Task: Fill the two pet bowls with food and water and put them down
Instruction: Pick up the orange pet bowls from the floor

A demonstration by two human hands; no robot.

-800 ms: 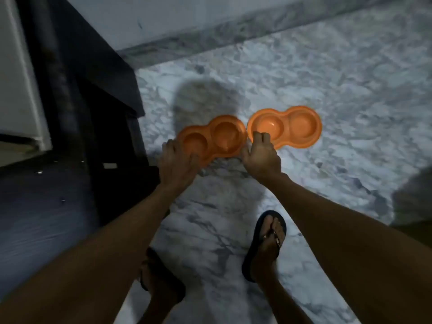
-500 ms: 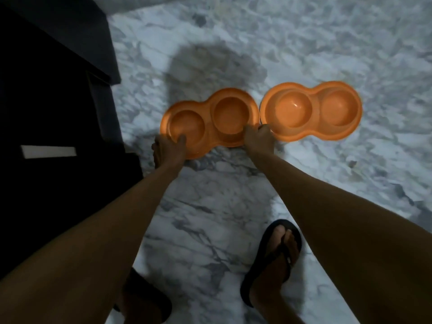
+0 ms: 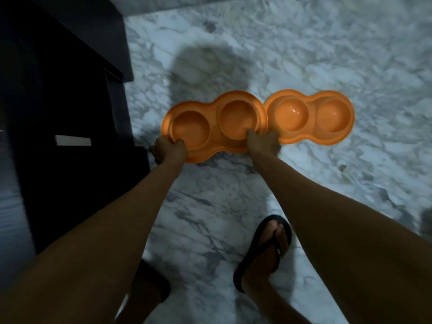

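Observation:
Two orange double pet bowls lie side by side on the marble floor. The left orange bowl (image 3: 214, 146) has two round wells, both looking empty. My left hand (image 3: 169, 149) grips its near left rim, thumb over the edge. My right hand (image 3: 263, 142) grips its near right rim, with a finger hooked into the right well. The right orange bowl (image 3: 311, 134) sits touching the left one's far right edge, with no hand on it; its wells look empty and glossy.
A dark cabinet (image 3: 58, 101) with a pale handle (image 3: 73, 140) stands close on the left, next to the left bowl. Grey-white marble floor (image 3: 304, 54) spreads ahead and to the right. My feet in black flip-flops (image 3: 268, 249) stand just behind the bowls.
The view has dropped closer to the floor. Both hands have closed onto the left bowl's near rim, and that bowl now overlaps the right bowl's edge slightly.

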